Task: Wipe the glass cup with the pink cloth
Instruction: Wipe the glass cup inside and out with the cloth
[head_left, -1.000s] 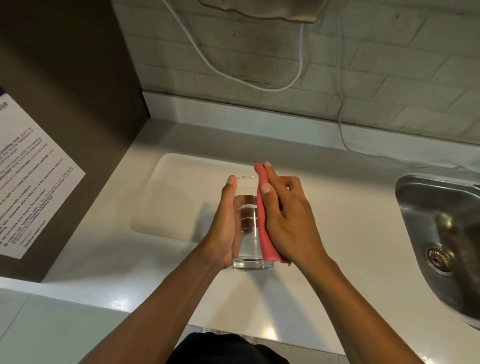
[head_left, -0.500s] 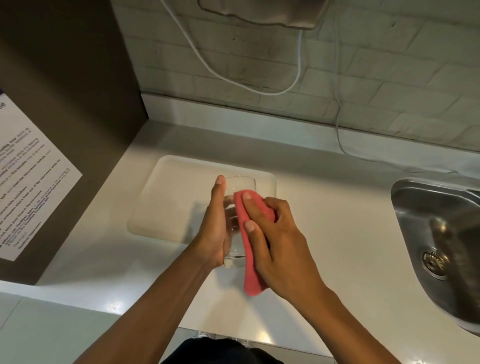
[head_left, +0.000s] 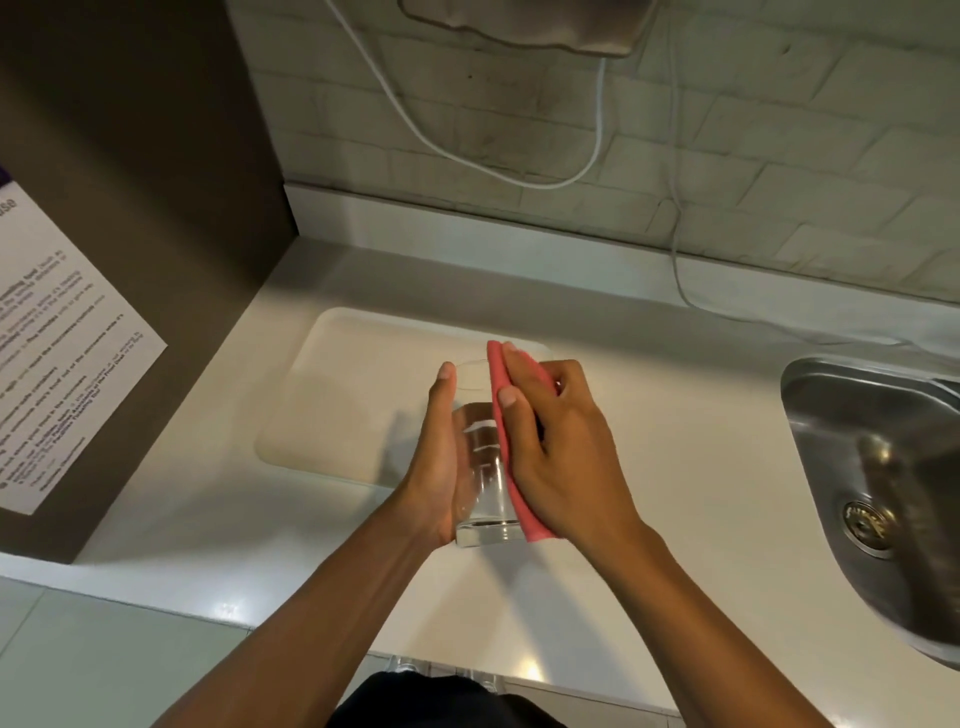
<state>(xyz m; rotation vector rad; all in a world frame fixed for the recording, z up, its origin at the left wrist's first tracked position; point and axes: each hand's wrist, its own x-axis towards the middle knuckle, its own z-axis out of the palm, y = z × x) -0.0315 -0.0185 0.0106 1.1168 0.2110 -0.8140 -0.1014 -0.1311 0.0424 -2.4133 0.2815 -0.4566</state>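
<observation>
2 hands on it mid-wipe: left hand (head_left: 439, 467) wraps the glass cup (head_left: 485, 467) above the counter (head_left: 701, 467), right hand (head_left: 561, 447) presses the pink cloth (head_left: 511, 499) flat on its side, so probably rotate the cup next.

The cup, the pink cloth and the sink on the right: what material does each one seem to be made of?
The clear cylindrical glass cup looks like smooth, glossy glass: the counter shows through it, and its thick base catches highlights. The folded pink cloth seems a soft matte fabric, bending along the cup's side; its weave is too small to tell. The grey metal sink appears to be brushed stainless steel, with dull streaked reflections.
</observation>
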